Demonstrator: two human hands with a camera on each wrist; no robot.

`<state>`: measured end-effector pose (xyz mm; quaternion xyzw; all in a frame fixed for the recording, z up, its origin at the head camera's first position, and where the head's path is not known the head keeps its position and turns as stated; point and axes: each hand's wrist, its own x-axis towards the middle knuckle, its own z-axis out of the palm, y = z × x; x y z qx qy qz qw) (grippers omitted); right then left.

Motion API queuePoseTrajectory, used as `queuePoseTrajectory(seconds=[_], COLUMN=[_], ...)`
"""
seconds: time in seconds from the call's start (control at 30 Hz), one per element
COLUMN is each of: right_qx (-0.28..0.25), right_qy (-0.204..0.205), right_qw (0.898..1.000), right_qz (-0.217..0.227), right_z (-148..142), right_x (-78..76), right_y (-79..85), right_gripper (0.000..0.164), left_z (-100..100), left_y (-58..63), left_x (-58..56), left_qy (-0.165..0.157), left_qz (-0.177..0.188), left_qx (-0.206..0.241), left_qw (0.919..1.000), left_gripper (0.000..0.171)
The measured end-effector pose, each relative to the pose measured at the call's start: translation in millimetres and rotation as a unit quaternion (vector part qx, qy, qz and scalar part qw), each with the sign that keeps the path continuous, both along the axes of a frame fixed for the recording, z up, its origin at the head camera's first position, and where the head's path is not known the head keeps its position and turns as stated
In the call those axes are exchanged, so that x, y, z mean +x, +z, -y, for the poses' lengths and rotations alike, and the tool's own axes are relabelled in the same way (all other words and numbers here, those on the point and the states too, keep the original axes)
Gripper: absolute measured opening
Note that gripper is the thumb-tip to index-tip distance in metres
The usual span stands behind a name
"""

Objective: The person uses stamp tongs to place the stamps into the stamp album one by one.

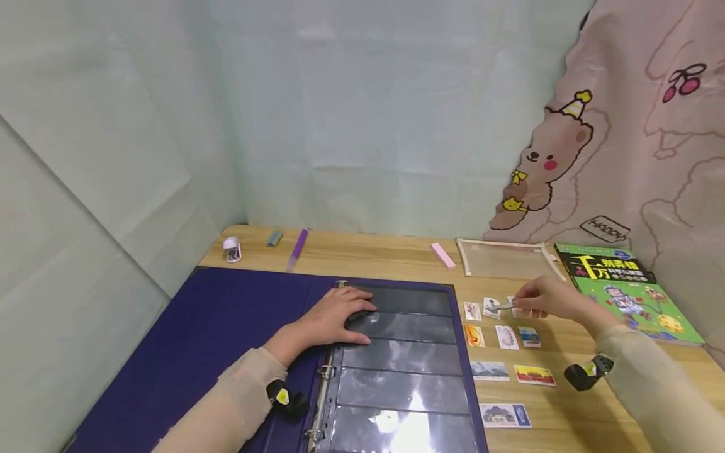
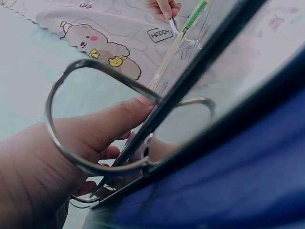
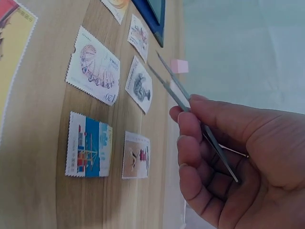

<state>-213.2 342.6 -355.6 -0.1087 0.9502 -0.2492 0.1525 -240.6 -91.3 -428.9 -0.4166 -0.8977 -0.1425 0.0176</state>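
My right hand (image 1: 545, 298) holds a pair of metal tweezers (image 3: 173, 90) between thumb and fingers. In the right wrist view the tweezer tips stand apart, close to a stamp with a dark grey figure (image 3: 139, 86). Around it on the wood lie several other stamps, among them a pale pink-patterned stamp (image 3: 93, 67) and a blue harbour-like stamp (image 3: 88, 145). My left hand (image 1: 328, 318) rests on the open stamp album's black strip page (image 1: 404, 362), beside its metal rings (image 2: 97, 67). In the left wrist view the thumb lies along the page edge; the other fingers are partly hidden.
The dark blue album cover (image 1: 226, 333) spreads left. Along the back lie a small pale sharpener-like object (image 1: 231, 249), a grey-blue stick (image 1: 274, 238), a purple pen (image 1: 298, 246), a pink eraser-like block (image 1: 443, 255) and a mesh pouch (image 1: 510, 258). A green book (image 1: 629, 296) lies right.
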Motion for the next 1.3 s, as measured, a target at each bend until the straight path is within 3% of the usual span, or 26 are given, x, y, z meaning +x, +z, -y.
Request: queuePoseTrajectory(seconds=[0.4, 0.8, 1.3], right_qx=[0.003, -0.032, -0.009], right_qy=[-0.012, -0.012, -0.005], right_qw=[0.999, 0.998, 1.0], right_qz=[0.03, 0.05, 0.014], right_z=[8, 9, 12], right_x=[-3.2, -6.2, -5.9], right_y=[-2.6, -10.7, -18.1], right_gripper=[0.019, 0.017, 0.016], left_z=[-1, -1, -1], left_y=[0.5, 3.7, 6.6], left_x=[2.8, 4.4, 5.7], left_qy=[-0.004, -0.002, -0.003], left_qz=[0.003, 0.002, 0.005], left_qx=[0.003, -0.003, -0.01], left_qw=[1.0, 1.0, 0.9999], left_gripper=[0.062, 0.062, 0.06])
